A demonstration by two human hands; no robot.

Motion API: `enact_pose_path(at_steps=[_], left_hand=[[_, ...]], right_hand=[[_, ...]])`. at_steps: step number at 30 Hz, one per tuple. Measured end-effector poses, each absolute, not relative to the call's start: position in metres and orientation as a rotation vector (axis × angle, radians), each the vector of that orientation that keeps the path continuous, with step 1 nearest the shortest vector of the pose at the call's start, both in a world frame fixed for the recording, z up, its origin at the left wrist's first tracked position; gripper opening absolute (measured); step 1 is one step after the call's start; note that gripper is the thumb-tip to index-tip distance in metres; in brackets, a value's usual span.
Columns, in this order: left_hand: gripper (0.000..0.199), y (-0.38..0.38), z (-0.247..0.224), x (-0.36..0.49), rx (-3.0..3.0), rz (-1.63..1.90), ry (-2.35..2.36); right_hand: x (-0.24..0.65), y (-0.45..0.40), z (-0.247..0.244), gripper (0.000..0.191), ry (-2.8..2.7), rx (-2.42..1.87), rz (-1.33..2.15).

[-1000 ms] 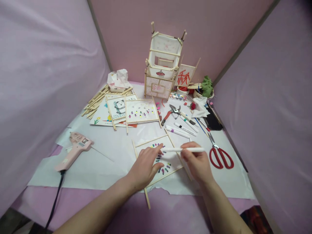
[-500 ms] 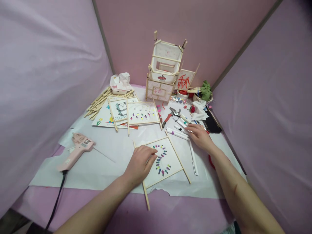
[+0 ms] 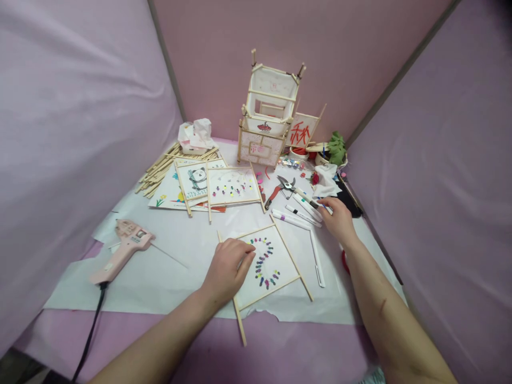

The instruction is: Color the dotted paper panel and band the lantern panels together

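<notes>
My left hand (image 3: 230, 266) is over the left side of a stick-framed white panel (image 3: 244, 293), its thumb and fingertips nearly together in a pinch. Whatever lies between them is too small to make out. Small coloured pieces form a curved, S-like line (image 3: 263, 261) on the panel. Over at the right, my right hand (image 3: 338, 220) has its thumb and fingers closed on a thin blue stick-like thing (image 3: 326, 208), mostly hidden by the hand. White markers (image 3: 294, 220) lie just left of it, and another marker (image 3: 317, 260) is below.
A pink glue gun (image 3: 128, 248) with a black cord lies left. Behind are bundled sticks (image 3: 160, 168), decorated panels (image 3: 234, 186), a stick tower (image 3: 262, 144), red-handled pruning shears (image 3: 276, 194), a tissue box (image 3: 194, 140), a potted plant (image 3: 336, 148) and crumpled tissue (image 3: 327, 180).
My right hand has moved slightly right and drawn its spread fingers into a pinch, uncovering more of the markers. My left hand stays almost where it was.
</notes>
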State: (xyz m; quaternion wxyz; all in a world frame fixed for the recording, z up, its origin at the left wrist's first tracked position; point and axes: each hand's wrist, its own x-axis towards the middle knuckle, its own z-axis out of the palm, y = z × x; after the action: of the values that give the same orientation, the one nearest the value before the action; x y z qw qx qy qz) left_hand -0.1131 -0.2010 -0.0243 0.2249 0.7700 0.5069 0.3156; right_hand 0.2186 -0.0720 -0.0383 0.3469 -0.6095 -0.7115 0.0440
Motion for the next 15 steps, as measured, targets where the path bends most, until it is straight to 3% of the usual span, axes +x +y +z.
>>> enact_pose_path(at_steps=[15], left_hand=[[0.020,-0.201,-0.024,-0.113,2.098,0.888,1.422]], right_hand=[[0.177,-0.102,-0.029,0.011,-2.041,-1.376,0.285]])
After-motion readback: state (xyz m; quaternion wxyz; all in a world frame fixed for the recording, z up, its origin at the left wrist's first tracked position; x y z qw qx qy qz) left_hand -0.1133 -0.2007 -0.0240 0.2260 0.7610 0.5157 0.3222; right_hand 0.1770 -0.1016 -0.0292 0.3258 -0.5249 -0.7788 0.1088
